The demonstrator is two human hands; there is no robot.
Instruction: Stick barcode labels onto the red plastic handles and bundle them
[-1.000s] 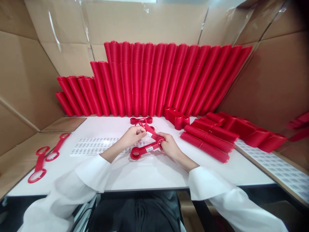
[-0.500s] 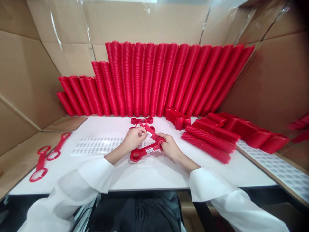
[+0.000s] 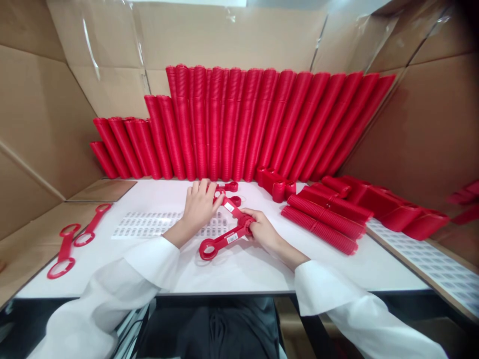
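Note:
My right hand (image 3: 262, 228) is closed on the ends of several red ring-ended pieces (image 3: 224, 242), which fan out to the left. Two of these pieces carry small white labels (image 3: 232, 238). My left hand (image 3: 200, 203) lies over the far end of the upper piece, fingers spread, with its thumb near the ring. Whether it grips the piece is hidden. Beyond that hand, partly covered, another red piece (image 3: 232, 186) rests on the white table (image 3: 254, 279). A sheet of small labels (image 3: 144, 225) lies under and left of my left hand.
Tall red stacks (image 3: 224, 124) lean along the back cardboard wall (image 3: 232, 40). More red stacks (image 3: 322, 224) lie at the right beside another label sheet (image 3: 430, 262). Two single red pieces (image 3: 66, 249) rest at the left edge.
My left hand has opened from a pinch and moved up and left over the upper piece. The lower piece's free end has swung slightly down and left.

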